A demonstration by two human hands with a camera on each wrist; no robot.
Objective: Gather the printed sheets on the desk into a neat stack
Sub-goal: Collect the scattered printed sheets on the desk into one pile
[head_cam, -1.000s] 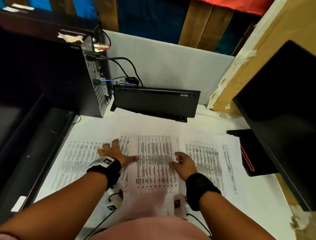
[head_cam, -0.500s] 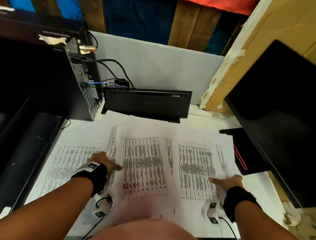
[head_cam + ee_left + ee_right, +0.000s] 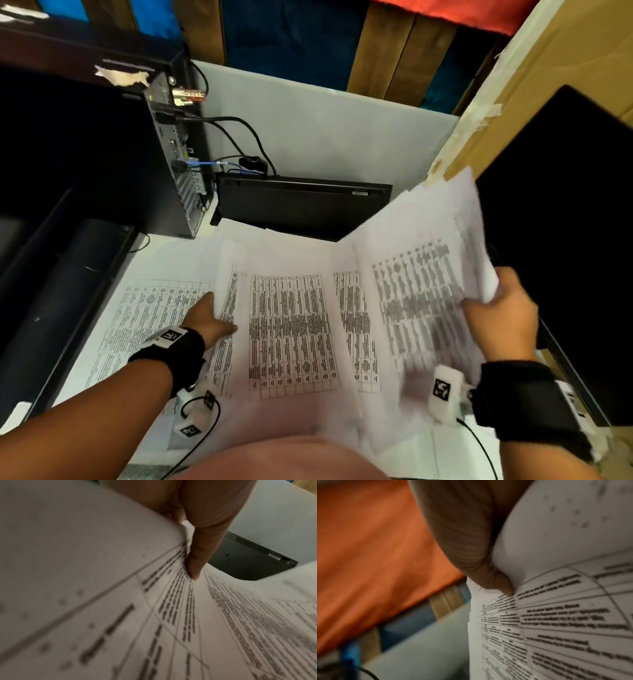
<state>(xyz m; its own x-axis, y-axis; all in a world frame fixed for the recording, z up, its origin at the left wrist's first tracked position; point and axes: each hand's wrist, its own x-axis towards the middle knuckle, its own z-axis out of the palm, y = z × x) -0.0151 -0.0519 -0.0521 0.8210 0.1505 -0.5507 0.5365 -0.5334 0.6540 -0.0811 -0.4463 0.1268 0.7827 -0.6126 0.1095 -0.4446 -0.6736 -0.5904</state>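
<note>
Printed sheets (image 3: 291,329), head view: several lie spread and overlapping on the desk (image 3: 161,253) between the two hands, not yet stacked. The right hand (image 3: 503,318) grips the outer edge of the rightmost sheet (image 3: 424,274), which is raised off the desk and tilted up toward the dark monitor (image 3: 565,240) just beyond that hand. The left hand (image 3: 209,317) lies with straight fingers on the sheets, its fingertips at or under the edge of the middle sheet; which, this view does not settle. A leftmost sheet (image 3: 150,308) lies flat, partly under that hand's wrist. A black keyboard (image 3: 301,205) stands on edge beyond both hands.

Left wrist view: one straight finger (image 3: 197,563) presses down on print while a paper edge curls over the other fingers, so the left hand holds nothing clenched.

Right wrist view: the thumb (image 3: 496,584) pinches several layered sheet edges (image 3: 477,615), confirming a grasp on paper.

Risk, as a judgement: the lifted sheet is held by one edge only and bows, so a quick sweep could crease it, let lower layers slip out, or brush the monitor. Sheets pinned by the left hand could drag and skew, leaving an uneven stack.
</note>
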